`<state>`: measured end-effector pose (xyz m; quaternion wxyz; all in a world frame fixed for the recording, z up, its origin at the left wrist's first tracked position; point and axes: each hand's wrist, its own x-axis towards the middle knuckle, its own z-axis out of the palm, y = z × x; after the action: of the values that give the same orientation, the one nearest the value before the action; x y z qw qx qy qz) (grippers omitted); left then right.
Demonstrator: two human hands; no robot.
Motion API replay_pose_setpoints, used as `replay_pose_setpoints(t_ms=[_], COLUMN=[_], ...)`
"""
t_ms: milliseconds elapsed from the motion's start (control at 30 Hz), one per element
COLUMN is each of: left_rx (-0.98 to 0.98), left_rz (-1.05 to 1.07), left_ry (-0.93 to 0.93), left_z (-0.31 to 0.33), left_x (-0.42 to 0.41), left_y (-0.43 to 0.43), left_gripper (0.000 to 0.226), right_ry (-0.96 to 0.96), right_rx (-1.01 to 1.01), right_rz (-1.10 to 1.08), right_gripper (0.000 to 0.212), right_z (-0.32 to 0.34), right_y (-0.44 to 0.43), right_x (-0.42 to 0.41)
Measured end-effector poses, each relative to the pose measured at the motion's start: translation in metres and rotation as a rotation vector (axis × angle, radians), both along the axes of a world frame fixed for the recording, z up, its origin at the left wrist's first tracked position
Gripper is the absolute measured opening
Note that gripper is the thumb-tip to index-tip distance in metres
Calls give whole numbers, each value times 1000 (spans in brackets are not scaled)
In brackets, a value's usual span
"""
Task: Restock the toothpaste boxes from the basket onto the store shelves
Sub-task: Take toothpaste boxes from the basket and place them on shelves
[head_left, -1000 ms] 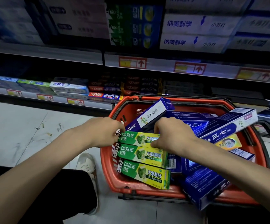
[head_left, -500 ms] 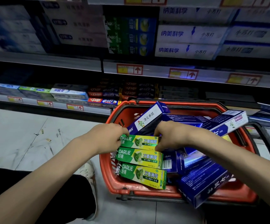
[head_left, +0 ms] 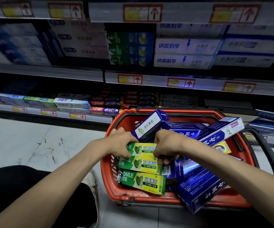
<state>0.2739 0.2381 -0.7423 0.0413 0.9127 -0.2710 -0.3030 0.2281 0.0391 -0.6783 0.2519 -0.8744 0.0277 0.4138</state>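
DARLIE box [head_left: 141,149] held by left hand [head_left: 118,143], right hand [head_left: 167,143].

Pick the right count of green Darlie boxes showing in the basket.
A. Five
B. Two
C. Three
C. Three green Darlie boxes show at the left side of the red basket, one below the other. The left hand and right hand grip the ends of the uppermost.

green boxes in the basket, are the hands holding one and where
Yes, the top green box: left hand grips its left end, right hand its right end. Whether the second box is held too is unclear.
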Motion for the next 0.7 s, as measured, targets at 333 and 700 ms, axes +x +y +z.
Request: replay_pose_setpoints(t_ms=[333, 700], left_rx=[-426, -1285], left_rz=[238, 833], left_ry=[127, -261], left_z=[43, 124], left_x=[23, 28], left_y=[14, 31], left_gripper=[37, 22], right_ry=[-389, -668], right_rx=[20, 765], right_rz=[-119, -656], right_gripper=[26, 16], right_z=[24, 87], right_y=[-30, -77], right_x=[-11, 22])
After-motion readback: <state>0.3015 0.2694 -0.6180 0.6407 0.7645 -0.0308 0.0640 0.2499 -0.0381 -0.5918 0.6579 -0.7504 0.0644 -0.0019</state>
